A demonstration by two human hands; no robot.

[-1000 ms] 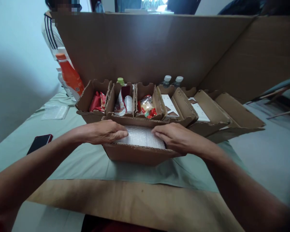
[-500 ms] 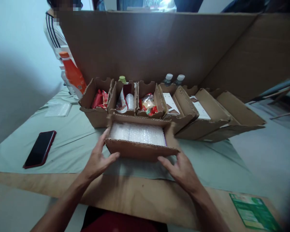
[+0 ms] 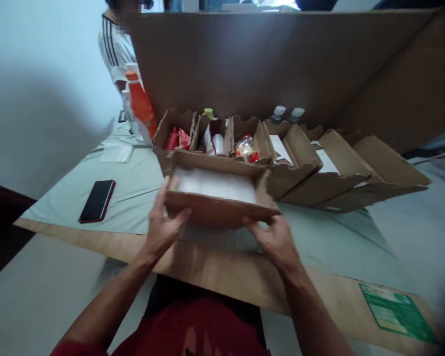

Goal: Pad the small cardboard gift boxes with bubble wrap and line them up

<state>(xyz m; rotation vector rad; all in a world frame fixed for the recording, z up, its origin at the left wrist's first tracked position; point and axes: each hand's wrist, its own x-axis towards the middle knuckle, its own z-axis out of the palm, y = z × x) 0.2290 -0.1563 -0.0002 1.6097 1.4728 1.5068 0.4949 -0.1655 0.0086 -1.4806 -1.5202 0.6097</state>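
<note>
A small open cardboard box (image 3: 215, 213), slightly blurred, is between my two hands in front of a row of cardboard bins. White bubble-wrapped material (image 3: 217, 185) fills much of it. My left hand (image 3: 165, 222) grips the left end, thumb on the front wall and fingers around the corner. My right hand (image 3: 276, 240) holds the right front corner, its thumb against the front and its fingers partly hidden beneath. I cannot tell whether the box's underside touches the cloth.
Behind stand open cardboard bins (image 3: 300, 173) holding red packets, snack packs and white cards. A tall cardboard panel (image 3: 252, 64) rises behind them. An orange bottle (image 3: 141, 106) and a phone (image 3: 97, 200) are at left, a green leaflet (image 3: 396, 311) at front right. A person (image 3: 114, 47) stands beyond.
My view has swung, so the scene sits further right and higher. Relative to the bins, the small box has moved left with both hands holding it.
</note>
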